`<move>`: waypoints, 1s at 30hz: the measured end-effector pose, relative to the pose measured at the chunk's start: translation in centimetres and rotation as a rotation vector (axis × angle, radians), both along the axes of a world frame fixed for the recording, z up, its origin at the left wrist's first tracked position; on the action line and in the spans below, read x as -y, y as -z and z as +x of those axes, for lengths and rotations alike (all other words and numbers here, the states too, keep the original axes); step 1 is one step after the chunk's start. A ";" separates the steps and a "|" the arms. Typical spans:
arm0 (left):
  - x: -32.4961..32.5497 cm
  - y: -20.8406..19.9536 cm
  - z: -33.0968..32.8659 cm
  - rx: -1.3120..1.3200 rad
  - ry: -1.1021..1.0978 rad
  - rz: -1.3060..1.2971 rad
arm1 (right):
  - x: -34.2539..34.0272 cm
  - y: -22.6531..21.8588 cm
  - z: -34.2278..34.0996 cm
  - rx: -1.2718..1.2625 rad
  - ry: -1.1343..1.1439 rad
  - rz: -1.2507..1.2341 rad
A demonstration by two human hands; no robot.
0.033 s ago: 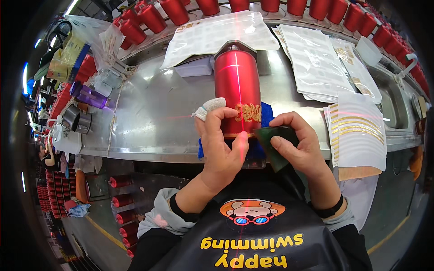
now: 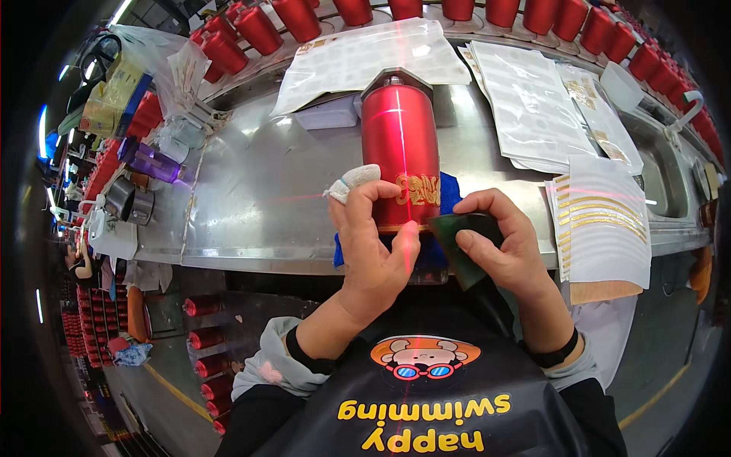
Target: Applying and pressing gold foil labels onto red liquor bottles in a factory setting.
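A shiny red bottle (image 2: 398,137) lies in front of me on a dark support, its near end toward me. Gold ornament (image 2: 417,190) shows on its side near that end. My left hand (image 2: 373,247) grips this end, index fingertip beside the ornament and thumb at the near rim. White wrapping (image 2: 352,183) covers one of its fingers. Between thumb and fingers, my right hand (image 2: 506,244) pinches a flat dark green scraper (image 2: 466,247), its corner close to the bottle's near end. Blue cloth (image 2: 449,192) shows beside and under the bottle.
White sheets (image 2: 525,107) and a sheet with gold curved strips (image 2: 601,228) lie on the right of the metal table (image 2: 251,206), before a sink (image 2: 670,183). Red bottles (image 2: 297,19) line the far edge. A purple bottle (image 2: 152,161) stands left.
The row of red bottles at the far edge has shifted very slightly to the right. My hands, the scraper and the red bottle between them look unchanged.
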State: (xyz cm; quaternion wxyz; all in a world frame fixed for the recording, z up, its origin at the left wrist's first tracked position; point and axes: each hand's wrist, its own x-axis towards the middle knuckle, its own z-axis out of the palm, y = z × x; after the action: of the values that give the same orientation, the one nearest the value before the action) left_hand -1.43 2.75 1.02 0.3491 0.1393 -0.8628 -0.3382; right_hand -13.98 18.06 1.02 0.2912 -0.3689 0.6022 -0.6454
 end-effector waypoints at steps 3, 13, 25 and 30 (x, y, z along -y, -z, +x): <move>-0.1 0.3 0.3 -0.038 0.043 0.291 | -0.1 -0.1 0.0 0.009 -0.003 -0.010; 0.2 -0.6 0.1 -0.029 0.070 0.283 | 0.0 0.5 -0.3 -0.055 0.004 -0.046; 1.2 -0.1 0.5 -0.006 0.128 0.325 | 0.0 0.6 -0.4 -0.029 -0.013 -0.043; 0.8 -0.3 0.3 0.012 0.100 0.281 | 0.1 0.6 -0.3 -0.037 -0.020 -0.052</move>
State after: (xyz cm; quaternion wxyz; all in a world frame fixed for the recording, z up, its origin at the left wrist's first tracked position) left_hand -1.13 1.97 1.35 0.3034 0.1456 -0.8148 -0.4720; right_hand -14.25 18.01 0.37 0.2766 -0.3945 0.5867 -0.6509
